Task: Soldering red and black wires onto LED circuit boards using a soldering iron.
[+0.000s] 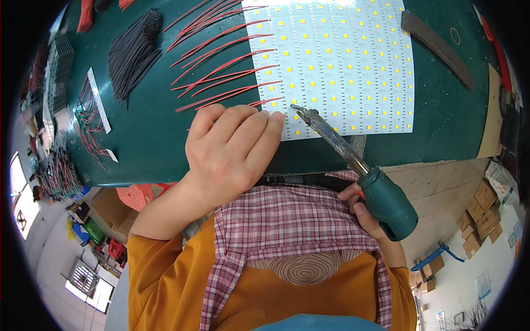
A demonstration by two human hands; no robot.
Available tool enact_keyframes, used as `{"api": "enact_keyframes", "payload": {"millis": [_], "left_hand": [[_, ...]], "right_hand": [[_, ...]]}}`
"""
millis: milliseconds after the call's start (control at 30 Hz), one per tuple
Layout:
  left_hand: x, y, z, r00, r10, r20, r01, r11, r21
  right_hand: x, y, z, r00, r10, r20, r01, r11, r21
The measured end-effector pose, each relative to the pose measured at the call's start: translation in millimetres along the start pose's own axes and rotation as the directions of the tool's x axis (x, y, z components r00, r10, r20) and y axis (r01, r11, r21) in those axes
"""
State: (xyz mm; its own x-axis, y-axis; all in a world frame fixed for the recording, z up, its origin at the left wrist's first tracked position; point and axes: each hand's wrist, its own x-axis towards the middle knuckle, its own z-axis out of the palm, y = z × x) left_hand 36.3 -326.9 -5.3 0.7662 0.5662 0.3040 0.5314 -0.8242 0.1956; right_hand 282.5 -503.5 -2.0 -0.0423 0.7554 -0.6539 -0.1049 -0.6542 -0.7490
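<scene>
A white LED board (353, 83) with rows of small yellow LEDs lies on the green worktable. Red wires (232, 69) are fixed along its left edge and fan out leftward. My left hand (229, 151) is closed at the board's near left corner, its fingertips partly hidden. A bit of red wire pokes out beside its knuckles, so it seems to pinch a wire. My right hand (367, 218) grips a soldering iron (389, 204) by its green handle, mostly behind that handle. The iron's tip is at the board near the left fingertips; contact cannot be made out.
Left of the board lies a bundle of black wires (135, 52). Further left are a narrow LED strip (98, 99) with thin wires and a heap of wired parts (59, 168). A dark curved bar (439, 47) rests at the right. Cardboard boxes (483, 207) stand beyond the table.
</scene>
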Motion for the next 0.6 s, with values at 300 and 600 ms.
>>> {"api": "enact_keyframes", "payload": {"millis": [300, 600], "left_hand": [[3.9, 0.7, 0.1, 0.999, 0.034, 0.032, -0.034, 0.999, -0.007], [7.5, 5.0, -1.8, 0.999, 0.021, 0.050, -0.019, 0.999, -0.031]], "right_hand": [[-1.0, 7.9, -8.1, 0.968, -0.182, 0.170, 0.248, 0.777, -0.579], [-1.6, 4.3, -4.3, 0.956, -0.279, 0.093, 0.274, 0.729, -0.627]]}}
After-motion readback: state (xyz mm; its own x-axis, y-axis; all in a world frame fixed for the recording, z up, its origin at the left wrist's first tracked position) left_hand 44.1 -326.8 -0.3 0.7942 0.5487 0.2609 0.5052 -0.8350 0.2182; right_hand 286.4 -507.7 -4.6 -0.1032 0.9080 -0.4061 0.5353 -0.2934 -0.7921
